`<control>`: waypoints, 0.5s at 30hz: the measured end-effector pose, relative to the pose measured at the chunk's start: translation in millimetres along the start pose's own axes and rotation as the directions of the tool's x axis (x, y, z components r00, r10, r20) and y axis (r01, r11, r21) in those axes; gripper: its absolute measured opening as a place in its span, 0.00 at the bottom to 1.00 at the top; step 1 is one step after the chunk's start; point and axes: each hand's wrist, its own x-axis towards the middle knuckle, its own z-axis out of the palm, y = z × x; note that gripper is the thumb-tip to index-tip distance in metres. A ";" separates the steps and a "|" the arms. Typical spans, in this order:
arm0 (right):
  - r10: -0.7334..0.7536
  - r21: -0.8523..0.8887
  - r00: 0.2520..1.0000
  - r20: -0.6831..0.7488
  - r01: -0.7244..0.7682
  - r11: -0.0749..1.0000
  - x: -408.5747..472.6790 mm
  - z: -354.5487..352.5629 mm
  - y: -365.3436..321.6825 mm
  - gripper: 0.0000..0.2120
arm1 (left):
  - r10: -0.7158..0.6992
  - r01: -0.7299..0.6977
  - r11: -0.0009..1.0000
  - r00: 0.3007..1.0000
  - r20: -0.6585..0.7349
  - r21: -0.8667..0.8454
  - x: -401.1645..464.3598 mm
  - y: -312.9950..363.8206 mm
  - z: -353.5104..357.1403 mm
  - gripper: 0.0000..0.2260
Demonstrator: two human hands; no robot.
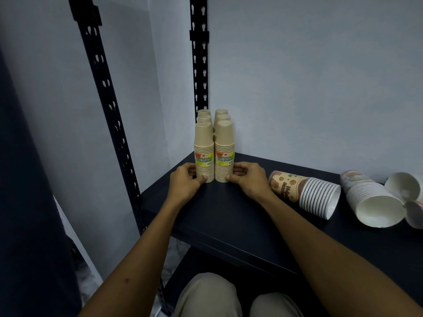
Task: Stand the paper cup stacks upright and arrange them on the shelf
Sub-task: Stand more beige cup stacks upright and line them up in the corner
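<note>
Several tan paper cup stacks stand upright, mouths down, in two rows at the back left corner of the dark shelf [229,216]. My left hand [186,180] grips the base of the front left stack [204,152], thumb at its front. My right hand [248,179] grips the base of the front right stack [224,152] the same way. Both front stacks carry a yellow label. To the right, a printed cup stack [304,193] lies on its side, and a white stack [370,202] lies further right.
Black slotted uprights [198,65] frame the shelf's left end against a pale wall. More toppled white cups [405,186] lie at the far right edge. The shelf's front edge runs diagonally above my knees [206,296].
</note>
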 end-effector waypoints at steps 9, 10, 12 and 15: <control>-0.031 -0.064 0.999 -0.024 0.029 0.998 -3.3 2.7 -2.6 0.23 | 0.040 -0.040 0.997 0.999 0.007 0.070 -4.5 5.2 0.9 0.21; -0.030 -0.076 0.999 -0.022 0.028 0.997 -3.7 2.5 -2.6 0.22 | 0.038 -0.039 0.996 0.999 0.012 0.074 -5.0 5.9 0.7 0.21; -0.027 -0.090 0.999 -0.018 0.025 0.996 -4.4 2.2 -2.7 0.22 | 0.035 -0.037 0.995 0.999 0.020 0.088 -5.8 6.8 0.1 0.22; -0.020 -0.133 1.000 -0.017 0.018 0.991 -5.1 2.3 -3.8 0.22 | 0.033 -0.036 0.994 0.999 0.026 0.102 -8.3 9.7 -1.1 0.22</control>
